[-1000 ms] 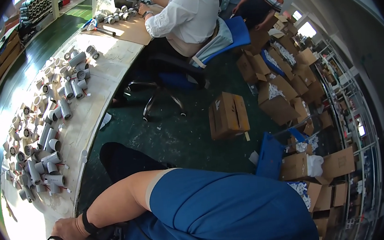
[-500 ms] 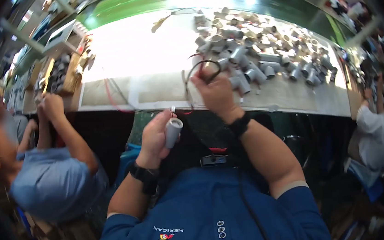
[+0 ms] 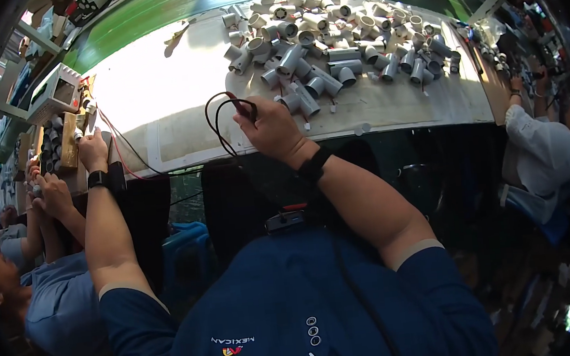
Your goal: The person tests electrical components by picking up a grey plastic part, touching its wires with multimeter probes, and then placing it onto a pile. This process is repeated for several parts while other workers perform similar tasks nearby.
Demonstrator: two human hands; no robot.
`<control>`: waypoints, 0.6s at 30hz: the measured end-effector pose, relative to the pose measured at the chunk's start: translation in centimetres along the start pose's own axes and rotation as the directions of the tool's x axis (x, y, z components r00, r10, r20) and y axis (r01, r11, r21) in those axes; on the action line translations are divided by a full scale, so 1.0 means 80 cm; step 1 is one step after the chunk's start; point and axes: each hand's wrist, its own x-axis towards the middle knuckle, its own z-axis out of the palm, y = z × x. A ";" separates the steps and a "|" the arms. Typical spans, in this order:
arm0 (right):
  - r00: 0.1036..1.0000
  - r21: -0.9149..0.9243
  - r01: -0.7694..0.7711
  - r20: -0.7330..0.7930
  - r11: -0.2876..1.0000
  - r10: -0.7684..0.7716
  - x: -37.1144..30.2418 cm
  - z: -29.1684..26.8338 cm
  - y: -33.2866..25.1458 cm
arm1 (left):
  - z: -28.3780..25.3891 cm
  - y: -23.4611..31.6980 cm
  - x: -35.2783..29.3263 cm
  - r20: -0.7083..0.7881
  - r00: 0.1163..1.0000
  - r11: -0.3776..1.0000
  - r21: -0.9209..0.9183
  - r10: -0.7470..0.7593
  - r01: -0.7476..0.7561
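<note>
Big pale counter [image 3: 185, 143] runs L to R in front of the person, w/ bright sun on its L part. Big heap of gray pipes [image 3: 344, 55] sits on it, up & to the R of the R grip; the pipes point all ways. A co-worker in a blue shirt [image 3: 64, 302] is on the far L, hands close to the L hand, so not much room there. Blue stool [image 3: 185, 246] is low, b/w that co-worker & the person. Wood box [image 3: 69, 147] w/ dark round bits is just L of the L hand. L hand [image 3: 95, 154] is up at the counter's L end, well apart from the R; its fingertips are too small to see, so can't tell if its grip has anything. R hand [image 3: 272, 130] is over the counter's near edge, grip pinching the dark wire loop [image 3: 208, 117]. The loop hangs out on the L side of that grip, long way up & down, bottom end bent a bit R; R hand is much nearer to it than L. Thin red wire [image 3: 117, 147] lies b/w the hands, close to the L one.
</note>
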 end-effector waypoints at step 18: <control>0.993 0.187 -0.070 -0.078 0.980 0.086 -0.034 -0.051 -0.012 | -0.007 0.508 -0.245 0.372 0.553 0.666 -0.408 0.746 -0.624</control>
